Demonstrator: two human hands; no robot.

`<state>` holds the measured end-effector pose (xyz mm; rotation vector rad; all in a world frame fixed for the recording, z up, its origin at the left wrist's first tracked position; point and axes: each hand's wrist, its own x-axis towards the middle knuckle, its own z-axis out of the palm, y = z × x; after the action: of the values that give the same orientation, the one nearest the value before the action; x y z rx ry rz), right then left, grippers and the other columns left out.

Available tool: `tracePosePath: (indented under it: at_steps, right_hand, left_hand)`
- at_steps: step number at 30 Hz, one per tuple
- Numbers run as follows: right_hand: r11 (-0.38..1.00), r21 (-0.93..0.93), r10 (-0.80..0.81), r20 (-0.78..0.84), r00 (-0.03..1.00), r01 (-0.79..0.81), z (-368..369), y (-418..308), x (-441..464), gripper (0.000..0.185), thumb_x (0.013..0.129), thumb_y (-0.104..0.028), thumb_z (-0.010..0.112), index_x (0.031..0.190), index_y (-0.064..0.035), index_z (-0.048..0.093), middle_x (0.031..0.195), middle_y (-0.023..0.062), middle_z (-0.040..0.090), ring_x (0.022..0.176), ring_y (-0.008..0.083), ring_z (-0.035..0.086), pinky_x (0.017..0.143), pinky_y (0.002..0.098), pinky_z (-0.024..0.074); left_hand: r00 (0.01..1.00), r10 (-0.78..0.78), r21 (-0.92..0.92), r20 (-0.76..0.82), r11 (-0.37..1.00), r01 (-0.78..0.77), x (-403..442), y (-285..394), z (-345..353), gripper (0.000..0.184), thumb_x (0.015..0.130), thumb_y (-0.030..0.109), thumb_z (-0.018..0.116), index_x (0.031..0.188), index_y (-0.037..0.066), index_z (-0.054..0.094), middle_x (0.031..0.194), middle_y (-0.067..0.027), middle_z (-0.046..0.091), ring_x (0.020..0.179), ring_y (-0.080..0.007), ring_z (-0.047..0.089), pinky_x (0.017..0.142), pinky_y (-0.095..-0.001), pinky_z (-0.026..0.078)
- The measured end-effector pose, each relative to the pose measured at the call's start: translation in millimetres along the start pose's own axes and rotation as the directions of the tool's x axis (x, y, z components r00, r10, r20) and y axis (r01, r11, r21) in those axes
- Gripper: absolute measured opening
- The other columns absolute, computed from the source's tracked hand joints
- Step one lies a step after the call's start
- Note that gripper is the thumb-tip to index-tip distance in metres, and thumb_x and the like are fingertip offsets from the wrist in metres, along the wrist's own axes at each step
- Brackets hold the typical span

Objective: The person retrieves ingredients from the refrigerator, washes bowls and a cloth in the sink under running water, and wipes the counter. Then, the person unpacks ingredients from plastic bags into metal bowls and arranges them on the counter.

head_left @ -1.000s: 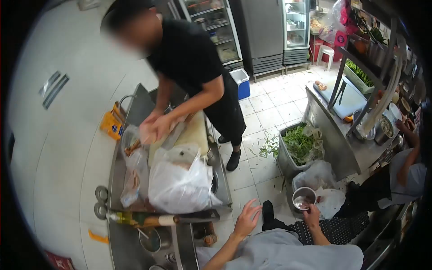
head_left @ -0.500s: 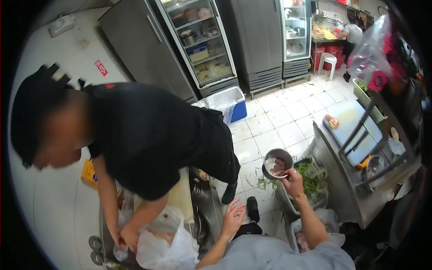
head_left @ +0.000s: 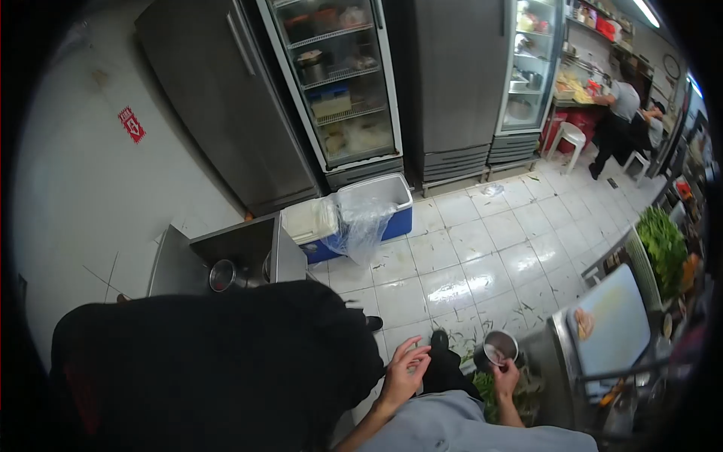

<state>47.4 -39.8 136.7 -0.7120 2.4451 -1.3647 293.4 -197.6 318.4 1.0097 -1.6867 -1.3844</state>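
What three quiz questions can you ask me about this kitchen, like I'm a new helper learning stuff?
1. Pick one: which hand of the camera wearer holds the metal pot?
A) left
B) right
C) both

2. True or false: the camera wearer's left hand is gripping a big spoon.

3. Say the colour: what colour are the leafy vegetables beside the cutting board?

Key:
1. B. The right hand has hold of the pot.
2. False. No spoon shows in that hand.
3. Green.
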Motion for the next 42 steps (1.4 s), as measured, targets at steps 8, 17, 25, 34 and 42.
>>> tracePosePath:
  at_steps: [8,17,25,34,42]
  right_hand:
    - [0.962,0.258,-0.142,0.206,0.968,0.086,158.5,-46.4,259.4,0.014,0.077,-0.007,0.067,0.085,0.0025,0.06,0.08,0.0115,0.067,0.074,0.0142,0.063,0.064,0.0298,0.05]
    - [0.829,0.318,-0.551,0.315,0.773,0.461,214.4,-315.5,513.4,0.02,0.068,-0.008,0.078,0.082,-0.0029,0.064,0.078,0.0112,0.065,0.061,0.0186,0.06,0.058,0.0305,0.0479]
    - [0.826,0.069,-0.555,0.266,0.788,0.559,248.2,-282.6,611.4,0.024,0.066,-0.011,0.079,0.078,-0.0013,0.061,0.071,0.0104,0.06,0.059,0.0172,0.053,0.055,0.0293,0.0433]
    - [0.999,0.012,-0.038,0.019,0.999,0.038,247.2,-202.9,642.5,0.02,0.066,-0.005,0.077,0.078,-0.0013,0.063,0.064,0.0042,0.06,0.056,0.0088,0.048,0.052,0.0256,0.0406]
    - [0.973,0.161,-0.199,0.229,0.953,0.165,334.9,-283.1,757.7,0.021,0.067,-0.009,0.078,0.077,-0.0014,0.062,0.067,0.0076,0.061,0.056,0.0121,0.05,0.054,0.0269,0.0412]
  left_hand:
    - [0.977,0.092,0.159,-0.193,0.985,-0.061,213.5,-42.9,10.2,0.024,0.085,0.005,0.066,0.109,0.002,0.063,0.12,-0.0098,0.057,0.091,-0.0157,0.062,0.077,-0.0264,0.052]
    - [0.923,0.156,0.09,-0.351,0.987,-0.132,469.7,9.0,-38.7,0.008,0.087,0.009,0.066,0.093,0.004,0.062,0.097,-0.0045,0.065,0.088,-0.0122,0.061,0.076,-0.0252,0.048]
    - [0.917,0.335,0.071,-0.216,0.942,-0.327,738.1,68.0,-109.6,0.017,0.089,0.01,0.064,0.103,0.002,0.061,0.093,-0.0039,0.065,0.086,-0.0102,0.06,0.079,-0.0244,0.048]
    - [0.669,0.706,0.579,-0.234,0.653,-0.487,1107.8,226.2,-126.4,0.042,0.084,0.033,0.065,0.11,0.0,0.063,0.099,-0.0169,0.068,0.088,-0.0267,0.068,0.079,-0.0326,0.051]
    - [0.59,0.737,0.735,-0.33,0.593,-0.328,1177.3,264.5,-122.3,0.039,0.077,0.035,0.067,0.072,-0.002,0.057,0.064,-0.0159,0.063,0.065,-0.0306,0.064,0.062,-0.0398,0.048]
